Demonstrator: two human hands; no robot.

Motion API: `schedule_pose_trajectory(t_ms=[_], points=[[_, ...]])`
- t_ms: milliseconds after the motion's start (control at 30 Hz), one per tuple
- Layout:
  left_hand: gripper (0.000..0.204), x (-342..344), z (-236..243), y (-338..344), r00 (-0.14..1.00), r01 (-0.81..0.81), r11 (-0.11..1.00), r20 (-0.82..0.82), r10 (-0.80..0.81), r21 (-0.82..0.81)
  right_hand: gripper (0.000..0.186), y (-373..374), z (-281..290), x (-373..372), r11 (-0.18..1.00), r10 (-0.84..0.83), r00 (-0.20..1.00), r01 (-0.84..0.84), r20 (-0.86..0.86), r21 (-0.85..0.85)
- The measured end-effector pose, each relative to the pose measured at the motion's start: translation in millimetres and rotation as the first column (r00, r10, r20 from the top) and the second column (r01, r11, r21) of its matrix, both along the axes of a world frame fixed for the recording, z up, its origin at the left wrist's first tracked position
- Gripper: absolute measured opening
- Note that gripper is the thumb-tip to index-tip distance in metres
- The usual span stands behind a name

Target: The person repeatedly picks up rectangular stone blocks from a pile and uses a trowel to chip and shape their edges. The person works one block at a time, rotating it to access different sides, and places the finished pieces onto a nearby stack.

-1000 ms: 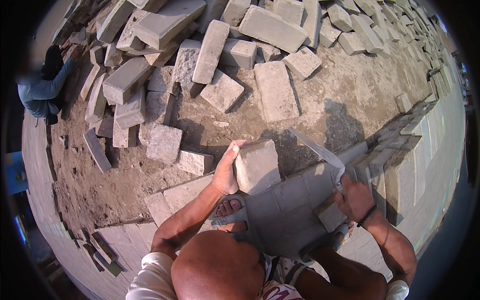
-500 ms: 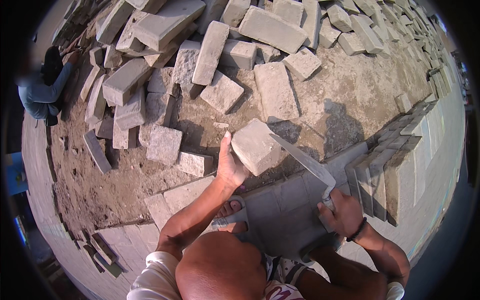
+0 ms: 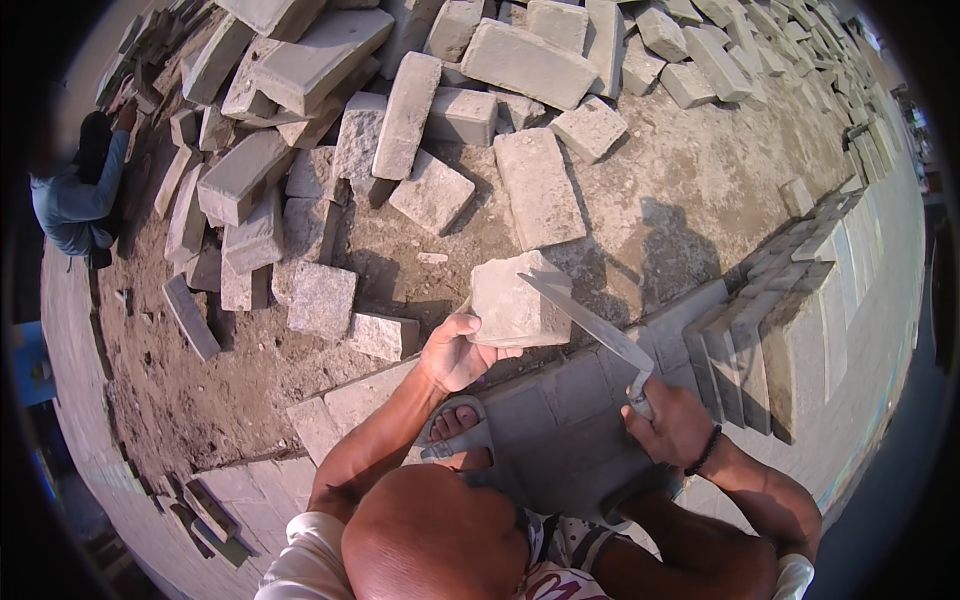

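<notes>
My left hand (image 3: pixel 455 353) grips a grey paving block (image 3: pixel 515 305) from its left and underside, the thumb against its near left corner. The block hangs above the dirt, just beyond the laid pavers. My right hand (image 3: pixel 678 425) is closed around the handle of a trowel (image 3: pixel 602 328). Its long narrow blade points up and to the left, with the tip across the top right part of the block. Whether the blade touches the block I cannot tell. The trowel's handle is mostly hidden by my fingers.
Loose blocks (image 3: pixel 465 115) lie heaped on the dirt (image 3: pixel 250 390) ahead and to the left. Stacked pavers (image 3: pixel 775 345) stand at the right. Laid paving (image 3: pixel 575 385) runs in front of my sandalled foot (image 3: pixel 455 425). Another person (image 3: pixel 75 200) crouches at the far left.
The block has turned in my left hand, its broad face now more level, and my thumb has come down to its side. The trowel has shifted slightly left.
</notes>
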State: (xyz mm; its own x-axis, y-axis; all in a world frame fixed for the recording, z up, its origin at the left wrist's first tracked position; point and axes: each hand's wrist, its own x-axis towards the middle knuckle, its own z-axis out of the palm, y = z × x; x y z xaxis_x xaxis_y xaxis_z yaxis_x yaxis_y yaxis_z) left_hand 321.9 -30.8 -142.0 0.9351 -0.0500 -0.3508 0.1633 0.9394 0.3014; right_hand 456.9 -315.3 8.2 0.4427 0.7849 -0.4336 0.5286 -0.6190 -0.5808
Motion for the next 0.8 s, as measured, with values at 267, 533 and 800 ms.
schedule_pose_trajectory(t_ms=[267,533,800], points=[[0.063,-1,-7,-21,0.989,-0.105,0.958,-0.131,0.072,-0.266,0.027,5,4,-7,0.983,0.166,0.975,-0.176,0.148,0.059],[0.072,-5,4,-26,0.949,-0.030,0.997,-0.315,0.004,-0.076,0.028,12,6,-8,0.971,0.236,0.960,-0.239,0.151,0.004],[0.073,-20,-5,-28,0.998,0.050,0.966,0.042,-0.041,-0.254,0.029,6,-20,53,0.986,0.046,0.965,-0.002,0.256,-0.168]])
